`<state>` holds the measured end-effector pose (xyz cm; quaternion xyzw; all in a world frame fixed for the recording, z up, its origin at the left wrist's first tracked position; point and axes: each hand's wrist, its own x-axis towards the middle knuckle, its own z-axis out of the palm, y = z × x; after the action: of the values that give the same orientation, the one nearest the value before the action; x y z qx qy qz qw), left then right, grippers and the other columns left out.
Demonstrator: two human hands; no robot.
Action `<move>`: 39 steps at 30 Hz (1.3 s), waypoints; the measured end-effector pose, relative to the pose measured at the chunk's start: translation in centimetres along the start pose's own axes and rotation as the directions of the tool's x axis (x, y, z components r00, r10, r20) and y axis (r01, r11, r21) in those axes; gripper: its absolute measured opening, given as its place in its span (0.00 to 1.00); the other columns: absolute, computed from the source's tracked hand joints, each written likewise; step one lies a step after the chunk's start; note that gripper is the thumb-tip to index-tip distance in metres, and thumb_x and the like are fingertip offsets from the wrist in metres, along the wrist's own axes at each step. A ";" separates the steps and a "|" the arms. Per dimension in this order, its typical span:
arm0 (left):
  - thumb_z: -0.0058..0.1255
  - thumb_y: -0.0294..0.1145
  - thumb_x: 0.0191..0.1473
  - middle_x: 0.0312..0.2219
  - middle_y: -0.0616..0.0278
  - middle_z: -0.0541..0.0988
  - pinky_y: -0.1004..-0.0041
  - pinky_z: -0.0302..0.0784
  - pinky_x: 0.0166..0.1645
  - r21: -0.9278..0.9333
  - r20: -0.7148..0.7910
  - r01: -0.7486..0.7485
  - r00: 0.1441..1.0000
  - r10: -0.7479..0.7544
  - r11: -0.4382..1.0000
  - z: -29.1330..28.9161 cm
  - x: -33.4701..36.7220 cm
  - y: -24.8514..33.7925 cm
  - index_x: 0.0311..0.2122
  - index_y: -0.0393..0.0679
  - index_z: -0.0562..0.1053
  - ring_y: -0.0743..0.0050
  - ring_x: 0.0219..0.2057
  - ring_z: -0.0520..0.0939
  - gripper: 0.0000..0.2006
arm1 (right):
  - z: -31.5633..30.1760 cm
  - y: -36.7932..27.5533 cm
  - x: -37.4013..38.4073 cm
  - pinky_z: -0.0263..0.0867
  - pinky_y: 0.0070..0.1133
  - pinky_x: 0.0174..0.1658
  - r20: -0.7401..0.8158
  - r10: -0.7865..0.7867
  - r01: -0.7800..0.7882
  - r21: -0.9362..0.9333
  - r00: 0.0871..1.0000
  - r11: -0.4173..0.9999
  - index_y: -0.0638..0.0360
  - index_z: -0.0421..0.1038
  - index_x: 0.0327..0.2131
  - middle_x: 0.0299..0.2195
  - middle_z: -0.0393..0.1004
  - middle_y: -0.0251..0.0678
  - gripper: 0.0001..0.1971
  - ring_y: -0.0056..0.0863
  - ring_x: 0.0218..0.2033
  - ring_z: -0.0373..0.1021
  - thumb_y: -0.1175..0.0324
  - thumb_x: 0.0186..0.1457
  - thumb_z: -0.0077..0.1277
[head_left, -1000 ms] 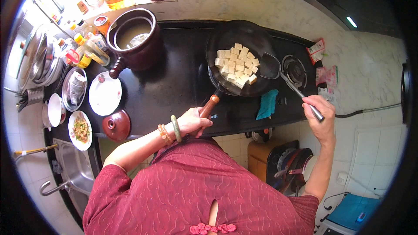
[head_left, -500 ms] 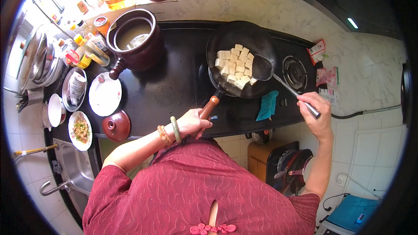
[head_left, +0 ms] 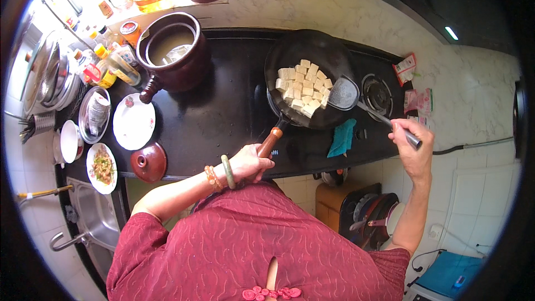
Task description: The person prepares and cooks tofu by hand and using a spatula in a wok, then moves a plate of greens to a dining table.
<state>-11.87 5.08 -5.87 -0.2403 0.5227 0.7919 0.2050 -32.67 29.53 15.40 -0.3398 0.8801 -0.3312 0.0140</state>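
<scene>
A dark wok (head_left: 290, 50) sits on the stove with a heap of pale tofu cubes (head_left: 304, 86) in its middle. My left hand (head_left: 252, 163) is closed round the wok's wooden handle (head_left: 270, 142). In my right hand (head_left: 413, 144) is the metal shaft of a spatula (head_left: 343, 96), gripped near its end. The broad spatula blade lies over the wok's right side, close beside the tofu, and no cube shows on it.
Left on the black counter stand a brown clay pot (head_left: 189, 69), its lid (head_left: 149, 163), a white plate (head_left: 134, 122), a plate of chopped food (head_left: 102, 168) and a fish dish (head_left: 95, 116). A teal cloth (head_left: 341, 137) and a second burner (head_left: 377, 93) are right of the wok.
My right hand has drawn the spatula a little to the right, and its blade has turned so that its face shows lighter. The left hand keeps its hold on the handle.
</scene>
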 end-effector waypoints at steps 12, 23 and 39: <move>0.55 0.27 0.50 0.15 0.69 0.69 0.78 0.63 0.14 0.035 -0.019 0.007 1.000 -0.007 0.999 0.9 -0.4 0.5 0.35 0.42 0.66 0.80 0.11 0.71 0.10 | 1.7 -3.9 4.8 0.60 0.25 0.22 0.149 -0.031 0.062 -0.204 0.988 0.977 0.67 0.71 0.22 0.13 0.65 0.42 0.11 0.32 0.13 0.64 0.70 0.52 0.56; 0.54 0.26 0.50 0.16 0.69 0.69 0.78 0.65 0.14 0.012 -0.010 0.006 1.000 -0.006 1.000 1.0 -0.6 0.7 0.35 0.43 0.65 0.80 0.11 0.71 0.10 | 2.8 -3.6 4.0 0.62 0.29 0.24 -0.024 -0.237 0.219 -0.302 0.971 0.928 0.67 0.72 0.22 0.18 0.70 0.48 0.09 0.43 0.19 0.70 0.71 0.52 0.56; 0.55 0.27 0.50 0.16 0.68 0.69 0.77 0.65 0.14 0.022 -0.023 0.005 1.000 -0.004 1.000 1.1 -0.6 0.8 0.34 0.42 0.65 0.79 0.11 0.71 0.10 | 3.8 -3.0 3.8 0.62 0.30 0.25 0.059 -0.326 0.330 -0.249 0.944 0.910 0.65 0.72 0.23 0.17 0.69 0.44 0.08 0.40 0.19 0.68 0.72 0.51 0.55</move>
<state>-12.05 5.77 -4.56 -0.2483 0.5330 0.7829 0.2033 -32.90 23.38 15.02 -0.4843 0.8458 -0.2097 -0.0785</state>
